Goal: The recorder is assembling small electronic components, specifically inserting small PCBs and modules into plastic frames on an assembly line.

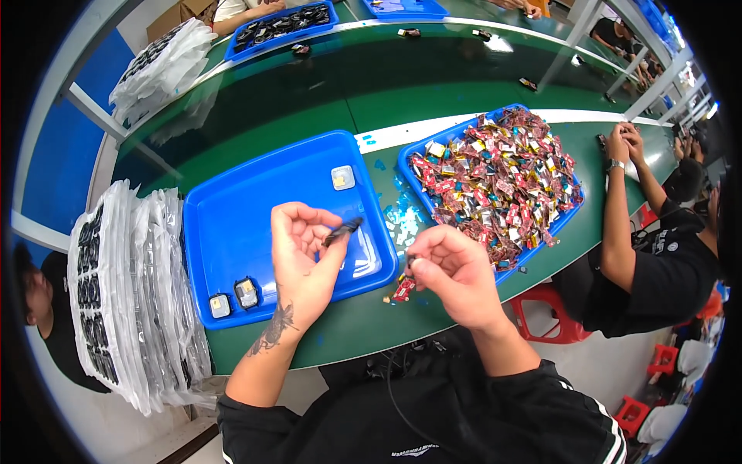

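Note:
My left hand (pixel 300 251) is over the blue tray (pixel 232 209), its thumb and fingers closed on a small black plastic part (pixel 342 231). My right hand (pixel 457 278) is just right of that tray, pinching a small red circuit board (pixel 403 289) with a dark piece at its upper end. The board hangs below the fingertips, apart from the black part. Inside the tray lie a clear square case (pixel 342 178) near the far right corner and two clear-faced cases with dark rims, one of them this case (pixel 246 293), at the near left.
A second blue tray (pixel 408 166) to the right is heaped with small red boards (pixel 495 182). Stacked clear plastic trays (pixel 116 301) stand at the left. Across the green conveyor (pixel 309 108) is a bin of black parts (pixel 282 29). A co-worker (pixel 657 247) sits at the right.

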A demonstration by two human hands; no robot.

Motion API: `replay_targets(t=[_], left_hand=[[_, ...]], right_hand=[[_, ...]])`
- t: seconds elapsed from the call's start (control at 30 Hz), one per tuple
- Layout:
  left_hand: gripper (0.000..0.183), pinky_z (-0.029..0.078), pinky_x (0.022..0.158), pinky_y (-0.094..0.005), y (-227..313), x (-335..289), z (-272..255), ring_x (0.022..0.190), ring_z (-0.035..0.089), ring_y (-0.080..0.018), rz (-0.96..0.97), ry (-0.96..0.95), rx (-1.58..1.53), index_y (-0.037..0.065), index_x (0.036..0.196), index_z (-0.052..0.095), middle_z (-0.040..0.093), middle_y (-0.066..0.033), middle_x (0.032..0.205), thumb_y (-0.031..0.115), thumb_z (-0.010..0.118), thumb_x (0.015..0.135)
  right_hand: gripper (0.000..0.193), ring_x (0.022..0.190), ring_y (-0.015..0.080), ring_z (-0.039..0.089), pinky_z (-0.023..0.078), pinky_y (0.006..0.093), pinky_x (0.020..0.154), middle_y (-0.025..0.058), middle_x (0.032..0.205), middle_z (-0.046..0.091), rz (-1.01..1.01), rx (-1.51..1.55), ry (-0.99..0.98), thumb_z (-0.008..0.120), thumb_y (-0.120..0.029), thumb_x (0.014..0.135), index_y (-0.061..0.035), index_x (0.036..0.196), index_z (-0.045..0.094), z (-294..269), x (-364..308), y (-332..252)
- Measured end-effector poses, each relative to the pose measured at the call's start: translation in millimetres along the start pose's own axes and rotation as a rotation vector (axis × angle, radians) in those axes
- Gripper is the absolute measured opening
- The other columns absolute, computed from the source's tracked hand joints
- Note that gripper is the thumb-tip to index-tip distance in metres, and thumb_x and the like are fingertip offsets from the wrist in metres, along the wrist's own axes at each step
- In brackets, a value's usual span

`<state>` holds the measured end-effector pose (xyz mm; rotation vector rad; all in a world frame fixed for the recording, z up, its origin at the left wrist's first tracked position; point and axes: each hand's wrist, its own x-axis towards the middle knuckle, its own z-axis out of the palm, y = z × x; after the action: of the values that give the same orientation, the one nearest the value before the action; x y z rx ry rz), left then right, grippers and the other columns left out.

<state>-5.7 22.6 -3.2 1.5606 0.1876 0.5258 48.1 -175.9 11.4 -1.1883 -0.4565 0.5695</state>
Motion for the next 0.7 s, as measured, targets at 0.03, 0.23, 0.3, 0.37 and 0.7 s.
replay_targets(t=[0.03, 0.23, 0.3, 0.37, 0.7], left_hand=[[0.036, 0.047, 0.068, -0.0201, 5.3, -0.9, 0.1, 0.081, 0.057, -0.0084, -0.053, 0.003, -0.099, 0.0, 0.114, 0.043, 0.06, -0.0086, 0.096, -0.008, 0.061, 0.084], [0.021, 0.053, 0.079, -0.0256, 0.4, -8.7, 9.6, 0.085, 0.064, -0.0136, -0.255, -0.033, -0.177, -0.005, 0.105, 0.063, 0.066, -0.0089, 0.096, 0.0, 0.068, 0.085], [0.021, 0.055, 0.078, -0.0265, -2.5, -9.5, 18.3, 0.086, 0.065, -0.0141, -0.342, -0.036, -0.301, -0.005, 0.105, 0.062, 0.067, -0.0101, 0.099, 0.002, 0.067, 0.087], [0.019, 0.058, 0.076, -0.0293, -1.3, -11.6, 20.5, 0.086, 0.067, -0.0162, -0.396, -0.084, -0.405, -0.003, 0.109, 0.06, 0.068, -0.0128, 0.102, 0.004, 0.062, 0.09], [0.031, 0.053, 0.084, -0.0283, -1.6, -11.8, 11.2, 0.097, 0.063, -0.0146, -0.278, -0.239, -0.547, -0.006, 0.122, 0.059, 0.066, -0.0114, 0.109, 0.007, 0.059, 0.094]], right_hand=[[0.015, 0.085, 0.0075, 0.061, 0.049, 0.0208, 0.068, 0.004, 0.093, 0.061, 0.003, 0.028, 0.02, 0.061, -0.001, 0.091, 0.0027, 0.106, 0.059, 0.3, 0.7, 5.9], [0.011, 0.076, 0.0105, 0.064, 0.053, 0.0218, 0.065, 0.0061, 0.092, 0.062, 0.015, -0.103, -0.034, 0.064, 0.002, 0.087, 0.0038, 0.098, 0.064, 11.3, 0.7, 6.9], [0.011, 0.074, 0.0129, 0.065, 0.054, 0.022, 0.066, 0.0085, 0.09, 0.064, -0.09, -0.215, 0.013, 0.066, 0.003, 0.085, 0.0039, 0.096, 0.067, 14.2, 2.5, 7.2], [0.014, 0.068, 0.0114, 0.064, 0.05, 0.0214, 0.058, 0.0081, 0.086, 0.065, -0.186, -0.464, 0.123, 0.067, 0.005, 0.082, 0.0015, 0.096, 0.069, 18.0, 4.4, 7.2], [0.015, 0.051, 0.0055, 0.046, 0.035, 0.022, 0.046, 0.0059, 0.079, 0.065, -0.344, -0.674, 0.226, 0.071, 0.005, 0.078, -0.0017, 0.092, 0.071, 25.1, 19.0, 6.8]])
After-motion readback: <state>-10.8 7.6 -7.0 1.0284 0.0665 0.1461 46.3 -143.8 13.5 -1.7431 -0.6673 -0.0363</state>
